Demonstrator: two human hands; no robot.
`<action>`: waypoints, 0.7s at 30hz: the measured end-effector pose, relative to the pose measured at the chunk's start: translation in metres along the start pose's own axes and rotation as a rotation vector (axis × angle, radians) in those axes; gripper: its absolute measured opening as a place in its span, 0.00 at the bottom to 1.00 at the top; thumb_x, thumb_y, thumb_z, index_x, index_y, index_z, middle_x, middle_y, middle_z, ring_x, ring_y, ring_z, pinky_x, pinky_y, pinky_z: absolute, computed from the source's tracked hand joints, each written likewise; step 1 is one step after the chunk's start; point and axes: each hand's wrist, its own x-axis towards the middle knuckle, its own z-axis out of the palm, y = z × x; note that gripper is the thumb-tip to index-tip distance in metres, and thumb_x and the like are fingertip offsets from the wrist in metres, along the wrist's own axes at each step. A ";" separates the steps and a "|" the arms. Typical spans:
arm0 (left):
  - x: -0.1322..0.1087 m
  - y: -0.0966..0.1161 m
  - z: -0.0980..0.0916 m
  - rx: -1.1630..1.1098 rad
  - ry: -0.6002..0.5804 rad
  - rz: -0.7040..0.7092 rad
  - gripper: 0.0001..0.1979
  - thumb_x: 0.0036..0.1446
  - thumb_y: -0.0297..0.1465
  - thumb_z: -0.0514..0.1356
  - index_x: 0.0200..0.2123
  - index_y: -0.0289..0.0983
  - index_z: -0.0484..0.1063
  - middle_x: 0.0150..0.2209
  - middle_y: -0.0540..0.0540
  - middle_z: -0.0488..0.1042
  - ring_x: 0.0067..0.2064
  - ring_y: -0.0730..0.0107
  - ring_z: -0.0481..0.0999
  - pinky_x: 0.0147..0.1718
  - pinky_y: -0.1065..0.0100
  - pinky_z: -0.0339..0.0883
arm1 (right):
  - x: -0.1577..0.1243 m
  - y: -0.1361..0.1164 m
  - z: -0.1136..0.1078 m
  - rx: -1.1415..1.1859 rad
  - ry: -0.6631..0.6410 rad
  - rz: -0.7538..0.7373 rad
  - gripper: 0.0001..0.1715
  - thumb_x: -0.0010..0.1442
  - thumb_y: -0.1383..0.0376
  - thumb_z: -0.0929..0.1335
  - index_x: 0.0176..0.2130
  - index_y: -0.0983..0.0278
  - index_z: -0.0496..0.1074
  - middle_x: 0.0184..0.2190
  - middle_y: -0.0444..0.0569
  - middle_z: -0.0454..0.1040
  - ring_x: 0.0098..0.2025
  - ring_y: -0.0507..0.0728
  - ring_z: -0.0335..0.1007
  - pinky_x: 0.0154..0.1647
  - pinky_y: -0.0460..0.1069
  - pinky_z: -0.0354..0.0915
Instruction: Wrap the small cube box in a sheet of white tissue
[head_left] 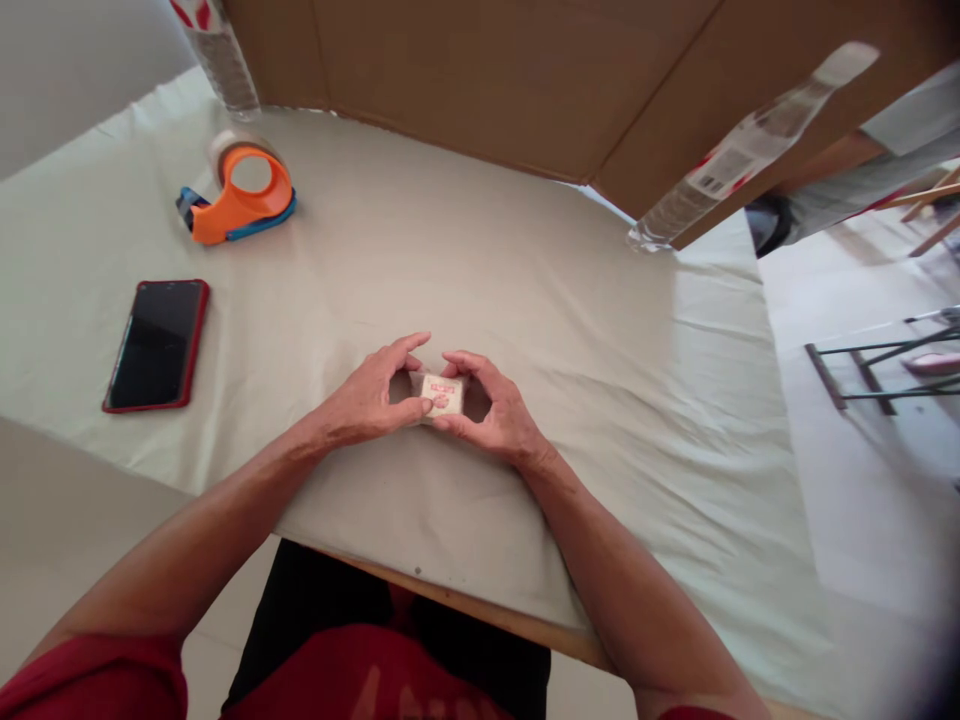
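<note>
Nearest the camera: red sleeves and both forearms reaching forward over the wooden front edge of the surface (525,260), which is covered by a pale, creased cloth.

Left hand (367,400) and right hand (499,415) meet just inside that edge, heels resting on the cloth. Between them is a small box (442,395), beige with red print on the face turned up toward the camera.
- Fingers (409,345) of both hands are curled inward and closed on the small box. The thumbs press at its near side and the index fingers arch over its far side.
- The box sits at or just above the cloth. Contact underneath is hidden, so I cannot tell which.
- Long axis runs roughly left to right, from one hand to the other, with its ends toward the palms.
- Neither hand is nearer: the grip is shared and symmetric, and the box is centred in the gap.

Further out on the left, well apart from the hands, a phone (157,345) in a red case lies screen up and dark. Beyond it is an orange tape dispenser (244,195) with a blue trim.

Far edge: a clear plastic bottle (221,55) stands behind the dispenser. A second bottle (739,150) is at far right, against large cardboard panels (487,80) that close off the back of the surface.
</note>
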 end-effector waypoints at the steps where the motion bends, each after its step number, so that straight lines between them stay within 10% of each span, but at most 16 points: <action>1: 0.000 0.000 0.000 0.003 -0.002 -0.004 0.42 0.52 0.41 0.65 0.70 0.39 0.59 0.54 0.39 0.74 0.56 0.49 0.72 0.58 0.50 0.64 | -0.001 0.000 0.001 -0.024 0.010 -0.006 0.38 0.55 0.48 0.76 0.60 0.56 0.68 0.50 0.53 0.77 0.51 0.62 0.75 0.56 0.60 0.68; 10: -0.001 -0.001 0.005 0.065 0.069 0.143 0.41 0.56 0.41 0.64 0.70 0.40 0.59 0.55 0.40 0.76 0.54 0.55 0.74 0.48 0.62 0.70 | -0.004 -0.003 0.005 -0.218 0.153 -0.185 0.35 0.57 0.51 0.75 0.60 0.57 0.69 0.47 0.54 0.81 0.49 0.64 0.77 0.55 0.61 0.70; 21: 0.001 -0.001 0.006 0.237 0.129 0.152 0.41 0.56 0.49 0.63 0.68 0.35 0.62 0.53 0.37 0.76 0.58 0.47 0.70 0.60 0.49 0.61 | -0.001 -0.005 -0.006 0.075 0.153 0.075 0.20 0.62 0.53 0.71 0.51 0.58 0.75 0.54 0.52 0.78 0.57 0.61 0.73 0.60 0.58 0.66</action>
